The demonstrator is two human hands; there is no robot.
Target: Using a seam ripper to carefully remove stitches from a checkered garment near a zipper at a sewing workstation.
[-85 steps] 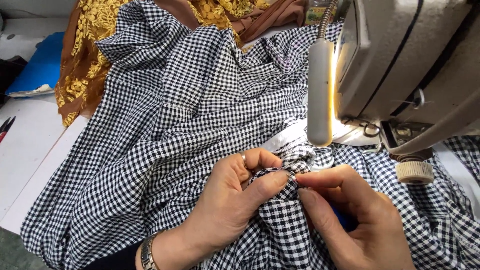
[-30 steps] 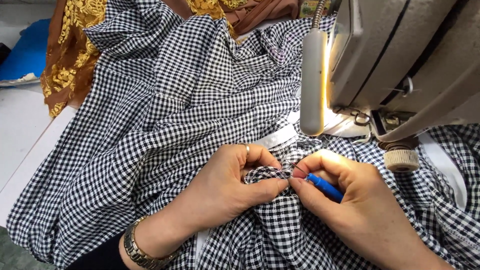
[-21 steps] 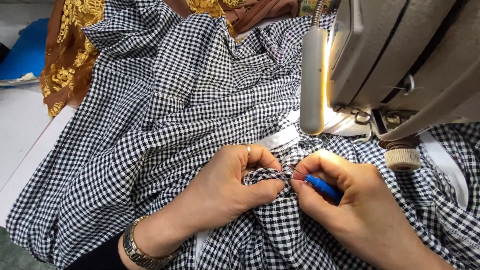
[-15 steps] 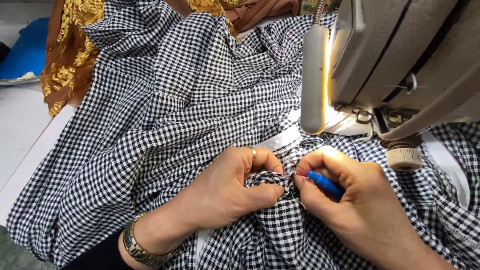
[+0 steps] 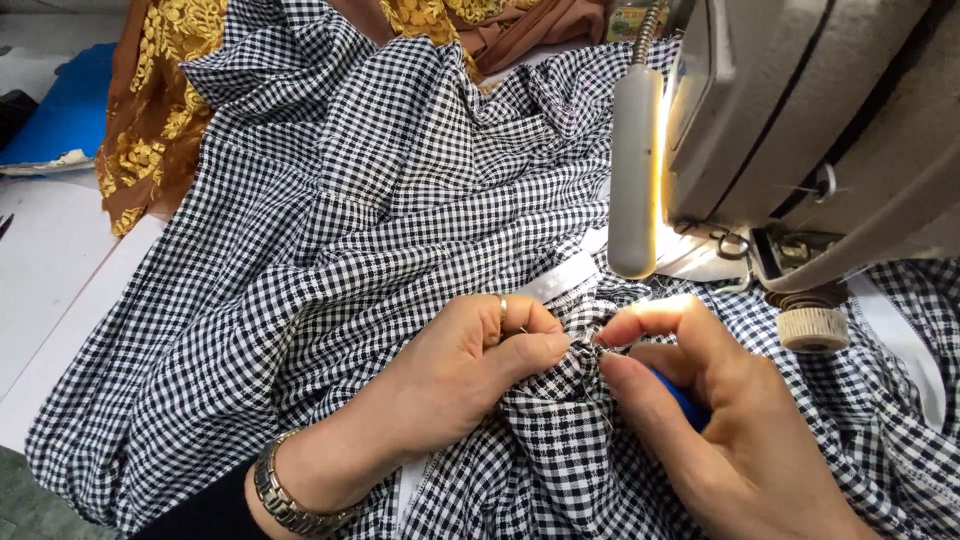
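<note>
A black-and-white checked fabric point(image 5: 380, 190) is spread over the table and bunched up in front of the sewing machine point(image 5: 820, 110). My left hand point(image 5: 465, 370), with a ring and a metal wristwatch, pinches a gathered fold of the fabric between thumb and forefinger. My right hand point(image 5: 700, 420) pinches the same fold from the right, thumb and forefinger touching the cloth. A small blue-handled tool point(image 5: 680, 398) lies in its palm, mostly hidden by the fingers. A white band point(image 5: 560, 282) runs along the fabric just behind my hands.
A white tube lamp point(image 5: 636, 170) hangs lit beside the machine head. A ridged knob point(image 5: 812, 327) sits under the machine at right. Brown cloth with gold embroidery point(image 5: 160, 100) lies at the back left, a blue item point(image 5: 60, 120) beyond it. White tabletop point(image 5: 50, 280) shows at left.
Both hands have stayed on the gathered fold, with small finger shifts. The right fingers have closed more over the blue tool, hiding most of it.
</note>
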